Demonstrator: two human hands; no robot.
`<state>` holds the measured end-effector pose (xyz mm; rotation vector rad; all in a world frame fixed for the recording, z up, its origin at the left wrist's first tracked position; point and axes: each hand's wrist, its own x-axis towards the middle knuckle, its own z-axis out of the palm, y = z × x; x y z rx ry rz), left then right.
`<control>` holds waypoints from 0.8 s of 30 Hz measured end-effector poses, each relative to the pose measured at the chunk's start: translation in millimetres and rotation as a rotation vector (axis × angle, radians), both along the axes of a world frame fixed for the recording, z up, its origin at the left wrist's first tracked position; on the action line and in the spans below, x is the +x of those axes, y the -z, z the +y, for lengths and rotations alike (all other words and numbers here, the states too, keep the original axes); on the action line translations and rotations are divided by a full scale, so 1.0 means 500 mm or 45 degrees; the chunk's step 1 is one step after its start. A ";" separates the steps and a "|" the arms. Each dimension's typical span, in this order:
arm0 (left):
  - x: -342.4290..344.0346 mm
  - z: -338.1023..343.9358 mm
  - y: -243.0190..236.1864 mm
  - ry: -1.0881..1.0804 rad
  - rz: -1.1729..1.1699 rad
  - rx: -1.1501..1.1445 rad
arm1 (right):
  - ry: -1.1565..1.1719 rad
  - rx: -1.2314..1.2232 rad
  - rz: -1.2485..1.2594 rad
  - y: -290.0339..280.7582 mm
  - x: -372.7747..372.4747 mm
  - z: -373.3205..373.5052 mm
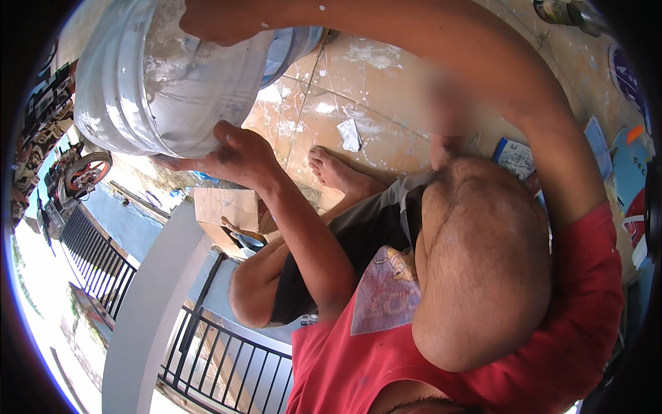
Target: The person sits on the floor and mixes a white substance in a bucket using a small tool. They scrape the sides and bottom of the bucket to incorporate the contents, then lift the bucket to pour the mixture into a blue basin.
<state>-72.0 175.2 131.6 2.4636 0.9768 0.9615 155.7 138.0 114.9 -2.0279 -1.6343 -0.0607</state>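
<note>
A large clear plastic water jug (196, 96) with ribbed sides lies tilted in the upper left, its wall whitish and cloudy in places. My left hand (238, 155) grips its near lower side, thumb up against the wall and fingers stretched beneath. Curled against the upper part of the jug is my right hand (224, 21); the top edge cuts off part of it, and anything in its fingers is hidden. Behind the jug shows a bluish clear plastic piece (286, 52), possibly another jug.
Pale tiles (372, 76) spattered white carry a crumpled white packet (350, 134). A cardboard box (224, 210) stands by my left forearm, near a white pillar (155, 303) and black railing (221, 359). A motorcycle wheel (88, 172) shows at far left; printed packets (516, 159) lie right of my knee.
</note>
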 end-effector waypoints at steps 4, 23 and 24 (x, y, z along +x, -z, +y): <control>0.002 0.002 0.005 -0.013 -0.010 -0.042 | 0.128 0.080 -0.147 0.019 0.012 0.046; -0.001 -0.002 0.005 0.079 -0.088 -0.050 | 0.012 -0.497 -0.212 -0.094 -0.032 -0.031; -0.004 0.002 0.010 0.071 -0.083 -0.034 | 0.003 -0.507 -0.205 -0.096 -0.037 -0.040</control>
